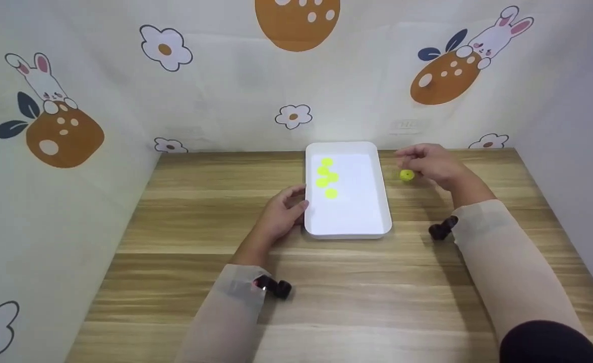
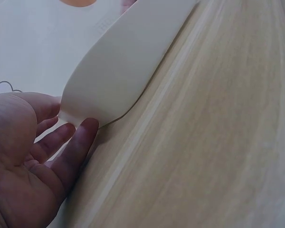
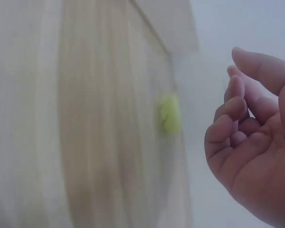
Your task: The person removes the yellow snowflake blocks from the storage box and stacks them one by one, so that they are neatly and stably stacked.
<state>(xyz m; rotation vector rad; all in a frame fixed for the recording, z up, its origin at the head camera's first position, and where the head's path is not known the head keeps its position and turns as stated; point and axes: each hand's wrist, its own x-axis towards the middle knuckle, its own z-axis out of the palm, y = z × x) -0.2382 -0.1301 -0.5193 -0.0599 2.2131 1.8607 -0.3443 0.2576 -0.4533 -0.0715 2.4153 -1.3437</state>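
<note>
A white rectangular tray (image 1: 354,214) lies on the wooden table. Several bright yellow-green round pieces (image 1: 331,193) are grouped in its left half, without visible detail. My left hand (image 1: 281,214) is at the tray's left side; in the left wrist view its fingertips (image 2: 89,124) touch the outer wall. Right of the tray, another small yellow-green round piece (image 1: 406,175) with a dark spot on top rests on the table, blurred in the right wrist view. My right hand (image 1: 435,165) hovers just above and beside it, fingers loosely bent, thumb apart, holding nothing.
A pale cloth wall (image 1: 226,106) printed with rabbits and flowers stands right behind the tray and along both sides. Small black cameras (image 1: 279,289) are strapped at the sleeve cuffs. Wood-grain tabletop (image 1: 175,222) extends to the left and in front of the tray.
</note>
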